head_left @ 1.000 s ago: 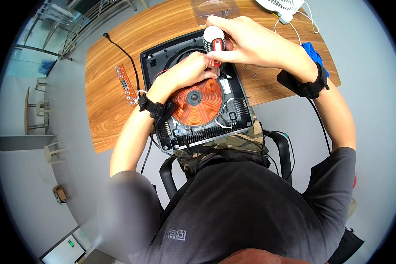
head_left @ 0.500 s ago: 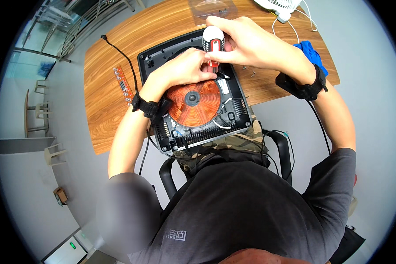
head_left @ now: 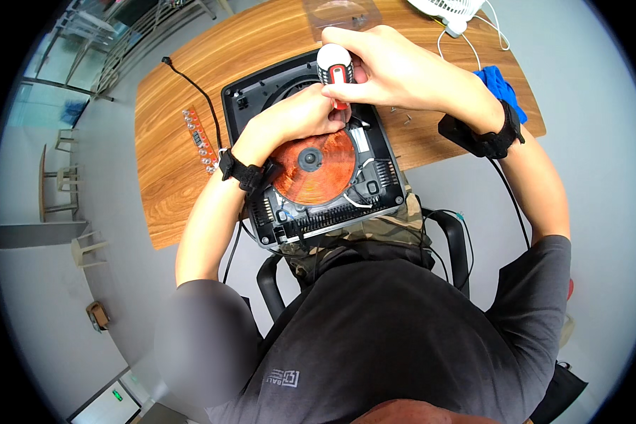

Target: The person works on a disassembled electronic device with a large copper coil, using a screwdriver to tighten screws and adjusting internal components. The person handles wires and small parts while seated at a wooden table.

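Observation:
An opened induction cooker [head_left: 380,148] with a black casing lies partly on the table and over my lap. Its round copper coil [head_left: 330,177] is exposed. My right hand [head_left: 383,71] wraps round the handle of a screwdriver [head_left: 336,65], white, black and red, which stands steeply with its shaft pointing down into the casing just beyond the coil. Beside that shaft, my left hand [head_left: 309,113] has its fingertips pinched together low over the coil's far edge. Whatever those fingers grip, and the screwdriver's tip, are hidden.
Several loose screws [head_left: 408,118] lie on the table right of the cooker. To its left are an orange strip holding small parts [head_left: 200,140] and a black power cord [head_left: 199,88]. A blue cloth [head_left: 499,92], a white fan [head_left: 449,10] and a clear plastic tray [head_left: 343,15] sit farther off.
The screwdriver and my right hand have shifted slightly left. My left hand's fingers have drawn closer together by the shaft, and its wrist has moved a little right.

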Tool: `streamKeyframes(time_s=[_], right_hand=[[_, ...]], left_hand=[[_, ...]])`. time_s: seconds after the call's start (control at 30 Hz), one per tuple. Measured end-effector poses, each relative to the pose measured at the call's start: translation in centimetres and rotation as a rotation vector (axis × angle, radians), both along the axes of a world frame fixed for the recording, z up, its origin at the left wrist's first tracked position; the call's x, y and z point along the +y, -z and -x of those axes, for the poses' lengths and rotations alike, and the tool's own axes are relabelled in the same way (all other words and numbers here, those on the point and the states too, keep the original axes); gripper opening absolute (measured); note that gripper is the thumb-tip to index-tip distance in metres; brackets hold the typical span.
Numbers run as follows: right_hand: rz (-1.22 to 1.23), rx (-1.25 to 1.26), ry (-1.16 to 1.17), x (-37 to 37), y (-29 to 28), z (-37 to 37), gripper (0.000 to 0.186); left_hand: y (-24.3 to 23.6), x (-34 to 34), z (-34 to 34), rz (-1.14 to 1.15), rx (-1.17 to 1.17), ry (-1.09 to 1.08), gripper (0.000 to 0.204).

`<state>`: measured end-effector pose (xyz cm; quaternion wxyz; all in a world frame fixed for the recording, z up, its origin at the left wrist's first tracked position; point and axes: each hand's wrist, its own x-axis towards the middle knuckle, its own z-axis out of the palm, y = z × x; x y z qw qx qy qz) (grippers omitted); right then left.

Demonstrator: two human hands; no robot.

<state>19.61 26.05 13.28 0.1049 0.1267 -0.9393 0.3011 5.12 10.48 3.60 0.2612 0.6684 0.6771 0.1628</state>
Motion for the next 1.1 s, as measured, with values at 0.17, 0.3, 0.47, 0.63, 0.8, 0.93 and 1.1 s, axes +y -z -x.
streamKeyframes(time_s=[0.17, 0.3, 0.47, 0.63, 0.8, 0.93, 1.1], right_hand=[[-0.004, -0.001, 0.012, -0.1, 0.0, -0.1, 0.040], [0.007, 0.036, -0.004, 0.0, 0.5, 0.0, 0.040], [0.040, 0.065, 0.005, 0.2, 1.3, -0.1, 0.036], [0.035, 0.044, 0.025, 1.0, 1.4, 0.1, 0.037], [0.008, 0.070, 0.025, 0.5, 1.1, 0.3, 0.038], [-0.104, -0.103, 0.051, 0.4, -0.6, 0.1, 0.042], [-0.237, 0.212, -0.005, 0.7, -0.4, -0.6, 0.040]], left_hand=[[0.1, 0.2, 0.0, 0.013, -0.024, -0.009, 0.018], [0.2, 0.4, 0.1, 0.028, -0.127, -0.033, 0.016], [0.6, 0.4, 0.4, -0.007, -0.107, 0.004, 0.017], [-2.5, 0.1, 0.1, 0.005, -0.128, -0.094, 0.026], [-2.2, -0.4, 0.6, -0.196, -0.216, -0.118, 0.027], [-2.8, -0.3, 0.6, -0.124, -0.144, -0.136, 0.026], [-2.7, 0.2, 0.6, -0.135, -0.075, -0.100, 0.023]])
